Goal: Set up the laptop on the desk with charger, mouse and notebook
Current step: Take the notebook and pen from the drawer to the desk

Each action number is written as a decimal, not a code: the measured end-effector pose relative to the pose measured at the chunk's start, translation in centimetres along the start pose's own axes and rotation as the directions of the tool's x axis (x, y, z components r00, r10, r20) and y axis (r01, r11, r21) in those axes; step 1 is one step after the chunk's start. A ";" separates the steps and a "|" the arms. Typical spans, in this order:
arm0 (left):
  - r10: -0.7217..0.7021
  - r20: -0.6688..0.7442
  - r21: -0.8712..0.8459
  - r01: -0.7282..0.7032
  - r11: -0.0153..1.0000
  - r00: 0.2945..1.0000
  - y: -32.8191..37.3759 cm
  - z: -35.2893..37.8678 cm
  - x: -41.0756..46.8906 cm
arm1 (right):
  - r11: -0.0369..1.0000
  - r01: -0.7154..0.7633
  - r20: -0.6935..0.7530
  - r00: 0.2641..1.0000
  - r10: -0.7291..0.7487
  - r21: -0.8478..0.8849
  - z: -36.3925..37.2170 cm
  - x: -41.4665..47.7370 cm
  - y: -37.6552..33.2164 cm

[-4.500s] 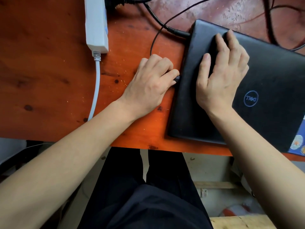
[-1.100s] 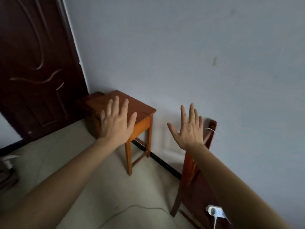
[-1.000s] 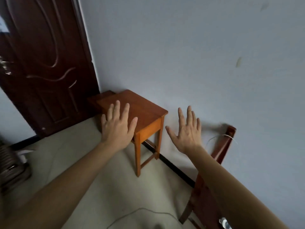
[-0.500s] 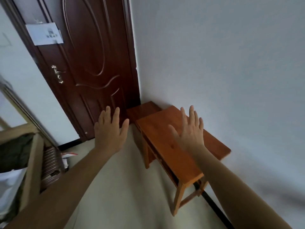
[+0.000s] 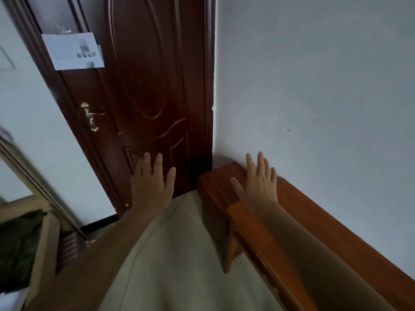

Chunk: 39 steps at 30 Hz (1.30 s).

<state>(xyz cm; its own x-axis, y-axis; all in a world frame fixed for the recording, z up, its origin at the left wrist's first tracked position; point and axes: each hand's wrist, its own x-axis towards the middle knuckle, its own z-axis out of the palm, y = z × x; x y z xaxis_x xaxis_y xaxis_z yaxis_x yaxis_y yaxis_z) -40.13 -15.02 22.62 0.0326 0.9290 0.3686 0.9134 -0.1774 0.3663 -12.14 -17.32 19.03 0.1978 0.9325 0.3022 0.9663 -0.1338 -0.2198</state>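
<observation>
The laptop, charger, mouse and notebook are all out of view. My left hand [image 5: 151, 182] is raised in front of me with fingers spread and nothing in it, seen against the lower part of a dark brown door [image 5: 146, 86]. My right hand [image 5: 258, 182] is also raised, fingers apart and empty, above the far end of an orange-brown wooden table [image 5: 314, 221] that stands against the pale wall.
A brass door handle [image 5: 91, 116] and a white paper notice [image 5: 74, 51] are on the door. A lower wooden stool [image 5: 215, 182] sits in the corner beyond the table. A wooden frame with dark fabric [image 5: 20, 248] stands at the left. Beige floor [image 5: 179, 254] lies between.
The view has swung left from the laptop on the desk to the wall, then to the door corner. Both hands left the laptop and stay raised, open and empty.
</observation>
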 end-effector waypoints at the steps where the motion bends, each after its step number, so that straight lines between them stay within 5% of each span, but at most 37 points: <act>1: 0.019 0.010 -0.014 -0.018 1.000 1.000 -0.8 0.0 2.4 | 1.000 -0.025 -0.001 1.000 0.025 0.004 0.4 1.6 -1.1; 15: 0.258 0.224 -0.123 -0.236 0.964 0.940 -1.4 12.7 29.8 | 0.959 -0.278 -0.040 0.960 0.276 -0.052 9.4 22.7 -1.8; 21: 0.182 0.409 -0.140 -0.135 0.981 0.894 -0.9 20.0 39.9 | 0.941 -0.331 0.017 0.943 0.333 -0.068 13.0 33.9 -0.1; 31: 0.364 0.420 -0.224 -0.294 0.929 0.831 0.5 28.2 54.5 | 0.876 -0.468 -0.012 0.882 0.470 -0.118 16.3 44.0 0.1; 35: 0.523 0.453 -0.326 -0.412 0.851 0.722 1.3 32.1 59.1 | 0.737 -0.658 -0.103 0.753 0.650 -0.153 17.9 43.5 -0.9; 39: 0.639 0.509 -0.390 -0.507 0.769 0.577 1.2 34.4 59.6 | 0.537 -0.837 -0.128 0.547 0.828 -0.105 18.7 40.1 -3.5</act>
<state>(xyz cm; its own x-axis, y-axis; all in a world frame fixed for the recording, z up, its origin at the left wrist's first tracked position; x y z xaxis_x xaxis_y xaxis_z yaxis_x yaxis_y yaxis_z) -23.17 51.31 15.60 0.8090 0.5877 0.0115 0.5272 -0.7341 0.4280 -10.67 26.79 14.56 0.9289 0.3560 0.1020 0.3703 -0.8876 -0.2739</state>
